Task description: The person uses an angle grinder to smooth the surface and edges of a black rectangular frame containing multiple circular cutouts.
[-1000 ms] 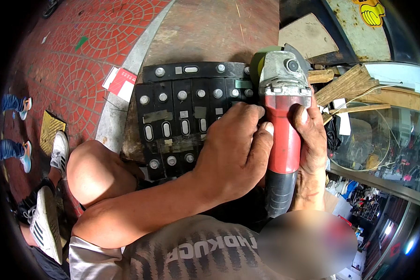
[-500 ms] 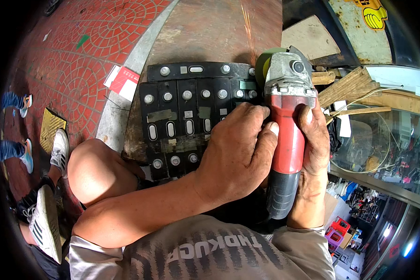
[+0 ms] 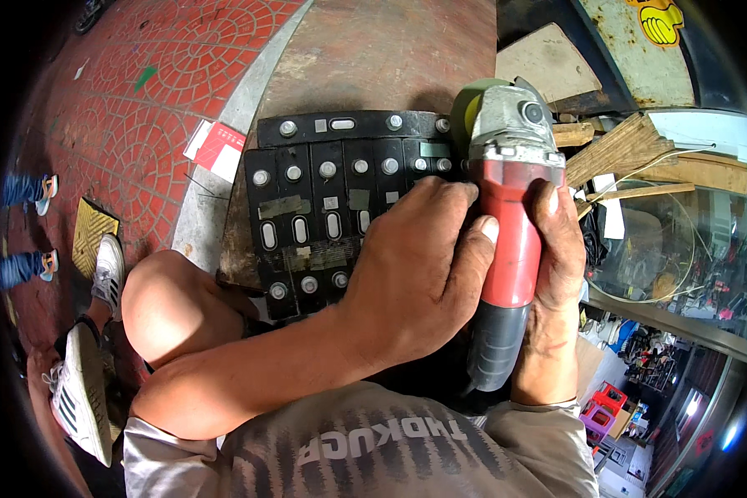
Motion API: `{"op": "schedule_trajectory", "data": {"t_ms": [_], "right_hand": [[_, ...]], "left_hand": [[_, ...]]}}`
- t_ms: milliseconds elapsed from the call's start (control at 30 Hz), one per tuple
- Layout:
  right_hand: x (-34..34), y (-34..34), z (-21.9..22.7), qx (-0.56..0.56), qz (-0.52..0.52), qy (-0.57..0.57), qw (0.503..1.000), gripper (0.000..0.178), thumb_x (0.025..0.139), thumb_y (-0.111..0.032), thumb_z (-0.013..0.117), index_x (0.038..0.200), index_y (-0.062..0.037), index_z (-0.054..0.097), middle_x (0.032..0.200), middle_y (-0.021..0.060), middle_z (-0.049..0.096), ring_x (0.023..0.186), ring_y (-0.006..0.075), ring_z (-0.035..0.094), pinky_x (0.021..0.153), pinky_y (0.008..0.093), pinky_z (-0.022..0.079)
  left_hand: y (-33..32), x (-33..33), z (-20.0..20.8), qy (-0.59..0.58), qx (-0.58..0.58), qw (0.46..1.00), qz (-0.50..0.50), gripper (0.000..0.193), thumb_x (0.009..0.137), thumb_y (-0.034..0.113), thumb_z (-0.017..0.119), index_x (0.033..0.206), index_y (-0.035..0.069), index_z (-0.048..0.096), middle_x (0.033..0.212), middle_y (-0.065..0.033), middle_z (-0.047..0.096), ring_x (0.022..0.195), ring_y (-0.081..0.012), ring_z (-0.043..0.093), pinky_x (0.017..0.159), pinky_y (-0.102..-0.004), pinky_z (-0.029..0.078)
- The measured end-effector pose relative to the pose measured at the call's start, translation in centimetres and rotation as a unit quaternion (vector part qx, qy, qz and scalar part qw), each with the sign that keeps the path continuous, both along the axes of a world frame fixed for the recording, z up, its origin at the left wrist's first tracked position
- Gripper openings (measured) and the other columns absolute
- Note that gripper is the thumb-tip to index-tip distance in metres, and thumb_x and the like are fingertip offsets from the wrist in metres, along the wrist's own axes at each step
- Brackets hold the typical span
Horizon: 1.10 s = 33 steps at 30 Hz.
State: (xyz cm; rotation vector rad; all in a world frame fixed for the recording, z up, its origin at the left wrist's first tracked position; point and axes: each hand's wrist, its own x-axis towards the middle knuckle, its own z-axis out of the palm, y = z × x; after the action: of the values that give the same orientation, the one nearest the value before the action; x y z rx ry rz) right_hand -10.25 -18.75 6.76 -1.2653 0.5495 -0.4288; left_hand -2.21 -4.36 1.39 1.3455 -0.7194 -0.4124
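Observation:
My right hand point(image 3: 560, 249) is wrapped round the right side of a red angle grinder point(image 3: 508, 249) with a grey metal head and black rear grip. The grinder's disc point(image 3: 471, 108), greenish-yellow, stands at the far right end of a black slatted panel point(image 3: 311, 187) set with round bolts and oval slots. My left hand point(image 3: 419, 266) lies over the panel's right part, fingers curled and thumb tip against the grinder's left side. What those fingers close on is hidden beneath them. Where disc and panel meet is partly covered.
The panel rests on a worn brown board point(image 3: 373, 58). Wood offcuts point(image 3: 622, 153) and a glass-topped case point(image 3: 647, 249) stand to the right. Red paving point(image 3: 174, 83), a red-and-white card point(image 3: 220, 149) and another person's feet point(image 3: 48, 195) are at the left.
The sparks beyond the disc are gone. The panel appears slightly further left, with both hands still at the grinder. At the far left, the other person's feet have shifted, and a forearm shows beside a white shoe.

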Motion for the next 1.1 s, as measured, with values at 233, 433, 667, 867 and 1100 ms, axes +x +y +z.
{"op": "schedule_trajectory", "data": {"t_ms": [233,433,667,867,1100], "right_hand": [[-1.5,0.4,-0.1,0.092,-0.055,-0.014,0.994,0.064,0.112,-0.038,0.071,0.159,0.0018,0.053,0.144,0.023,0.07,0.127,0.0322,0.073,0.114,0.0453,0.059],[-1.5,1.8,0.4,0.128,-0.1,-0.004,0.987,0.059,0.112,-0.03,0.075,0.159,-0.0023,0.054,0.142,0.0163,0.072,0.124,0.0245,0.075,0.109,0.0383,0.062],[-0.6,2.8,0.1,0.132,-0.15,-0.017,0.98,0.061,0.112,-0.041,0.07,0.153,0.0019,0.055,0.141,0.0246,0.071,0.122,0.0349,0.075,0.108,0.0487,0.063],[-0.1,3.2,-0.1,0.109,-0.142,-0.01,0.984,0.061,0.114,-0.041,0.068,0.155,0.001,0.054,0.143,0.0242,0.07,0.125,0.0346,0.074,0.11,0.0487,0.062],[-0.1,3.4,-0.1,0.132,-0.155,-0.019,0.979,0.062,0.115,-0.042,0.067,0.157,0.0012,0.054,0.145,0.0241,0.069,0.128,0.0337,0.073,0.113,0.0477,0.061]], "left_hand": [[0.1,1.0,-0.2,0.028,-0.009,0.999,-0.039,0.03,0.108,0.018,0.072,0.118,-0.009,0.068,0.1,-0.0263,0.07,0.085,-0.042,0.075,0.075,-0.0472,0.06],[0.5,1.4,-0.4,0.049,-0.009,0.997,-0.066,0.032,0.107,0.018,0.075,0.121,-0.011,0.069,0.1,-0.0241,0.071,0.083,-0.0335,0.076,0.074,-0.0414,0.062],[0.2,1.1,-1.2,0.134,-0.065,0.986,-0.076,0.031,0.109,0.017,0.075,0.121,-0.011,0.068,0.104,-0.0236,0.072,0.086,-0.0317,0.076,0.074,-0.0403,0.063],[1.2,2.4,0.1,0.152,0.003,0.982,-0.11,0.031,0.11,0.017,0.074,0.121,-0.011,0.068,0.105,-0.0237,0.072,0.087,-0.0317,0.077,0.076,-0.0404,0.064],[1.1,2.6,0.1,0.119,-0.002,0.988,-0.096,0.028,0.11,0.016,0.074,0.121,-0.01,0.068,0.107,-0.0235,0.072,0.087,-0.031,0.078,0.076,-0.0407,0.064]]}}
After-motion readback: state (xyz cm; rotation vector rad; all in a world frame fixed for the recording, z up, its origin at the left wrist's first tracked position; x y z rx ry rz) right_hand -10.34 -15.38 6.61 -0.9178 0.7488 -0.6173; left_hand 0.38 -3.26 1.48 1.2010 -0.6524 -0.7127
